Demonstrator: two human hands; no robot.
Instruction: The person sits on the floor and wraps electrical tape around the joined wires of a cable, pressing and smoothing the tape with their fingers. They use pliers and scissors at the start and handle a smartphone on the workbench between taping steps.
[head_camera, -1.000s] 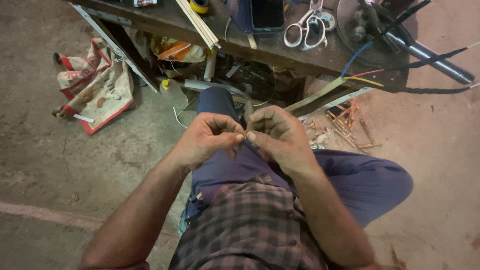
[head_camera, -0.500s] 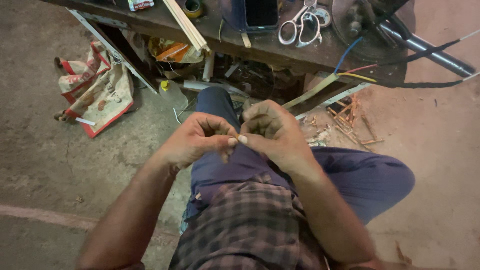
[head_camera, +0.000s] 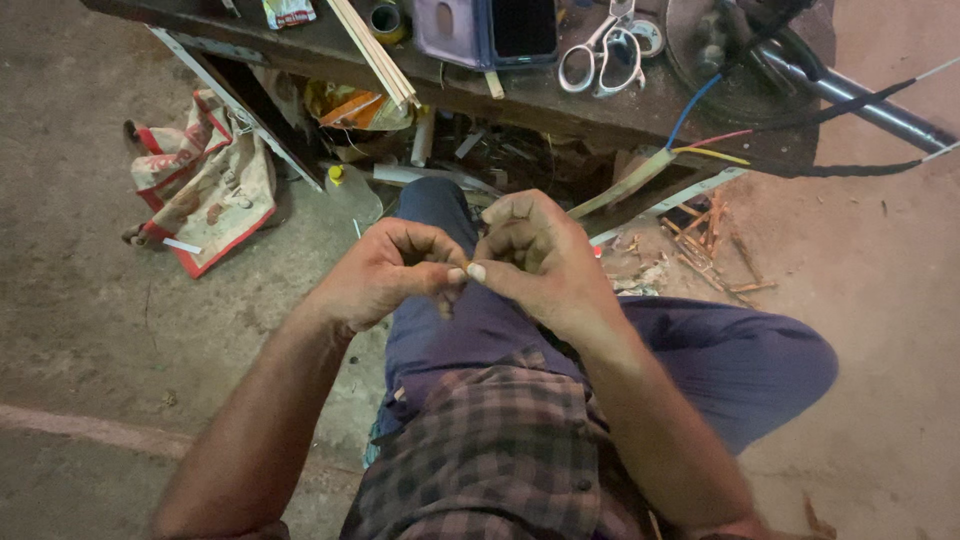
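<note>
Both hands pinch closed on a small item, too small to identify, held above the lap: left hand (head_camera: 385, 275), right hand (head_camera: 535, 260), thumb tips touching. Risk: a slipping pinch would likely drop the item onto the littered floor (head_camera: 90, 300) beneath the bench (head_camera: 560, 100).
</note>
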